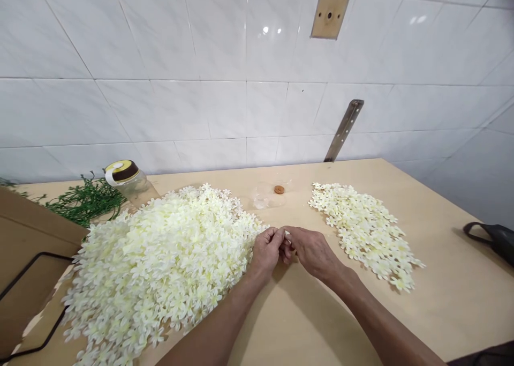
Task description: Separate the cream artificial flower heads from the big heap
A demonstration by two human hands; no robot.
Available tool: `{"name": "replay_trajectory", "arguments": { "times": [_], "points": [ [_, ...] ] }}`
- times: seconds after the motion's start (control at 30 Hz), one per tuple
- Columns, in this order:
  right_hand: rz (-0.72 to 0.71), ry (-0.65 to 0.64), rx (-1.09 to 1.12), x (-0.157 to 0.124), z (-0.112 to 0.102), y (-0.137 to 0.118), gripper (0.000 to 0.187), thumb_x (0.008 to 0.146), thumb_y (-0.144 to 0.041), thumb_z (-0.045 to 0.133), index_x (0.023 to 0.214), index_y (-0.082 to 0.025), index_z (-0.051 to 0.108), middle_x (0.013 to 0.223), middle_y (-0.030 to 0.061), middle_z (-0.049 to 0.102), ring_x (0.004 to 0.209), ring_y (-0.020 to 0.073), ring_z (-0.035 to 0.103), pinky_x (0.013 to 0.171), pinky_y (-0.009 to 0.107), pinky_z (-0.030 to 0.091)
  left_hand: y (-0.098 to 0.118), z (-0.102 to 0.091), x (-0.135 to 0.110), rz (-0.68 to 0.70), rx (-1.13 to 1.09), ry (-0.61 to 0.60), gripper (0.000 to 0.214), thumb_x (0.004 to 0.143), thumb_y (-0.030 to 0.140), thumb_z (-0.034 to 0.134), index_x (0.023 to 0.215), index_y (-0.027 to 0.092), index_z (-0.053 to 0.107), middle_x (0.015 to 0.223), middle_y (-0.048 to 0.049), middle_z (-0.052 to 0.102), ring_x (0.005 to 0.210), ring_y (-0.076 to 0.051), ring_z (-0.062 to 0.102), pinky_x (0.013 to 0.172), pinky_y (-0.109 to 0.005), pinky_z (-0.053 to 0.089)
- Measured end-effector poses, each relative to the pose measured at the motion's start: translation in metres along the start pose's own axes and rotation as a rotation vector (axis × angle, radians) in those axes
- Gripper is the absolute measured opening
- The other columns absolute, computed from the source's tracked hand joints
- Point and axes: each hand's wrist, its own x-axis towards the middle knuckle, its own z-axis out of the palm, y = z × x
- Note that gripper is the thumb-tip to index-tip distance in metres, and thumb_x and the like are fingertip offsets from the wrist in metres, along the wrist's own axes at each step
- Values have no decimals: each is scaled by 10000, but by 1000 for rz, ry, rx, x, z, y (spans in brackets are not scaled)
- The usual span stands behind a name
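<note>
My left hand [266,251] and my right hand [310,248] meet over the table, fingertips pinched together. A small whitish bit shows between them, mostly hidden by the fingers, so I cannot make out what it is. Close beside my left hand lies a large heap of cream-white artificial flowers [172,259] with yellowish centres. To the right of my right hand, a smaller, flatter spread of the same kind of flowers [365,229] lies on the wooden table [309,323].
Beyond my hands lie a small brown round object [279,189] and some clear plastic pieces [262,201]. A bottle [132,181] with a brown and yellow lid leans behind the heap, near green artificial stems [88,201]. A cardboard box [36,259] stands left, a black strapped object [496,240] right.
</note>
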Motion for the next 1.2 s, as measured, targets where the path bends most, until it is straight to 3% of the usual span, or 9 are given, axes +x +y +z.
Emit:
{"name": "replay_trajectory", "arguments": {
  "times": [0.17,0.3,0.37,0.43,0.53,0.63,0.87,1.1,1.2],
  "points": [
    [152,36,-46,-5,15,4,251,954,-178,363,838,-198,585,685,4,600,579,124,527,568,223,402,-6,1,1,16,48,7,409,821,556,621,697,171,558,510,-4,593,401,-113,520,441,-237,416],
    [159,-41,38,-8,16,3,410,967,-205,346,1355,-200,480,826,29,673,669,151,599,637,261,471,2,0,-1,-10,-67,24,423,803,557,649,673,167,548,507,-4,589,395,-97,489,465,-240,426],
    [145,-62,77,-7,11,0,468,988,-254,342,1450,-200,396,831,33,685,667,158,610,642,271,482,5,1,-3,-19,-102,18,443,799,579,645,661,177,521,488,2,576,383,-97,474,461,-244,421],
    [140,-49,88,-6,4,-3,413,1003,-310,349,1375,-206,496,783,27,687,644,160,612,639,271,479,5,2,-3,0,-82,21,460,802,607,628,660,187,502,472,7,566,372,-102,473,448,-244,408],
    [129,-4,57,-5,-5,-6,320,1008,-353,371,1026,-222,663,723,16,682,632,155,616,657,263,467,-2,4,-4,41,46,48,465,816,639,586,680,200,511,453,12,554,357,-117,476,404,-241,372],
    [115,8,-32,-5,-8,-3,384,1014,-366,357,761,-217,605,671,11,653,609,150,604,649,258,439,-11,5,-4,75,174,76,483,843,669,518,676,215,514,430,16,530,345,-128,470,372,-243,343],
    [236,10,-321,-6,3,3,465,1021,-413,298,652,-215,499,580,19,585,532,154,544,550,262,330,-16,5,-6,116,251,91,482,889,645,451,665,221,505,455,15,516,356,-135,486,373,-252,340],
    [236,-10,2,-6,11,2,519,1028,-465,241,638,-219,480,583,6,594,563,151,585,612,267,445,-13,3,-4,124,196,81,408,870,586,530,692,219,505,487,18,542,394,-142,519,398,-253,375],
    [295,-48,262,-9,7,3,499,1013,-510,270,659,-225,477,543,-13,567,483,140,558,512,247,464,-14,2,-2,158,166,113,331,844,523,599,764,203,572,529,13,575,438,-138,539,442,-247,413]
  ]
}}
